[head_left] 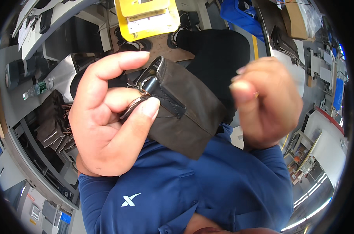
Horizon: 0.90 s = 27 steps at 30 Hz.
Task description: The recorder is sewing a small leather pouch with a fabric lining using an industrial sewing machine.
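A small dark brown pouch (192,105), leather-like, hangs tilted in front of my chest. My left hand (107,128) pinches its upper end between thumb and fingers, by a metal zipper (131,107) whose end curls out beside the thumb. A stitched black strap tab (169,102) with a shiny metal piece lies near that opening. To the right, apart from the pouch, my right hand (272,103) is raised with its fingers curled together. It is smeared by motion, and a tiny orange speck shows by the thumb; what the fingers hold, if anything, cannot be made out.
A yellow tray (126,29) stands ahead, beyond my knees. At left, a stack of dark brown pieces (54,124) lies near a clear bottle (39,88). A blue bin (239,17), a cardboard box (295,19) and dark material (284,43) are at far right.
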Tool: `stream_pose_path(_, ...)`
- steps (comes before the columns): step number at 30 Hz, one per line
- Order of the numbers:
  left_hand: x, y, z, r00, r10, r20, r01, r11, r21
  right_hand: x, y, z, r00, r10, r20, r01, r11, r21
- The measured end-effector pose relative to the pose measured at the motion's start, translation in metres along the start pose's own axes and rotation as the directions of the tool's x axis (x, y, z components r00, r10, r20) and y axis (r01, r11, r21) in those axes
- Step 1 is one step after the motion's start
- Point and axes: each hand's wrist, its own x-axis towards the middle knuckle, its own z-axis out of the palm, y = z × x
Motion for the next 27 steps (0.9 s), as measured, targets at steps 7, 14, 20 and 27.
stream_pose_path(7, 0.002, 0.0, 0.002, 0.999, 0.001, 0.044, -0.001, 1.0, -0.007, -0.002, -0.014, 0.029, 0.955, -0.297, 0.027, 0.296, 0.955, 0.017)
stream_pose_path(14, 0.003, -0.003, 0.003, 0.996, 0.049, 0.078, -0.051, 0.998, 0.027, -0.005, -0.019, 0.03, 0.935, -0.346, 0.072, 0.353, 0.926, -0.133)
stream_pose_path(20, 0.003, -0.005, 0.004, 0.992, 0.12, 0.028, -0.121, 0.991, 0.053, -0.003, -0.013, 0.023, 0.966, -0.244, 0.086, 0.251, 0.965, -0.077)
stream_pose_path(27, 0.003, -0.005, 0.002, 0.999, 0.038, 0.004, -0.038, 0.999, 0.005, 0.001, 0.011, 0.007, 0.995, 0.095, -0.032, -0.099, 0.974, -0.203)
